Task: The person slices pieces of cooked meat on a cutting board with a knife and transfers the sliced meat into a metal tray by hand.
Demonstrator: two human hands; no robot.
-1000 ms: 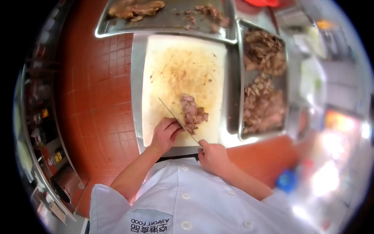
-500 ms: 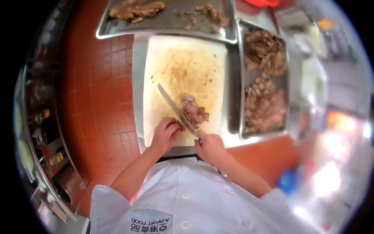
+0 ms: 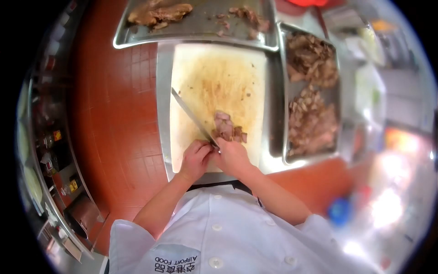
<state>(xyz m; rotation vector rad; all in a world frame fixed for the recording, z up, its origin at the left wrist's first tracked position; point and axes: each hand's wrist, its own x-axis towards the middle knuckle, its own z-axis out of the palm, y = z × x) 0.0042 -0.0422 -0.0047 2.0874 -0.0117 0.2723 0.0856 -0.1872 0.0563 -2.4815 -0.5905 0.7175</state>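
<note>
My right hand (image 3: pixel 233 157) is closed around the handle of a kitchen knife (image 3: pixel 191 115), whose long blade points up and left across the white cutting board (image 3: pixel 191 73). My left hand (image 3: pixel 196 160) has its fingers curled over a piece of cooked meat, mostly hidden beneath them, right beside the blade. The two hands nearly touch at the knife's heel. Just above my right hand lies a small pile of cut meat (image 3: pixel 223 123) on the board. Brown stains and crumbs mark the board's surface.
A metal tray (image 3: pixel 200 34) with larger meat pieces (image 3: pixel 159 14) sits beyond the board. Along the right stands another tray (image 3: pixel 299 86) with two heaps of cut meat (image 3: pixel 312 121). Red tiled floor (image 3: pixel 118 114) shows at left, with shelves along the far left.
My right hand has moved left and slightly up with the knife, bringing the blade tip toward the board's left edge. My left hand has shifted slightly right and stays curled.
</note>
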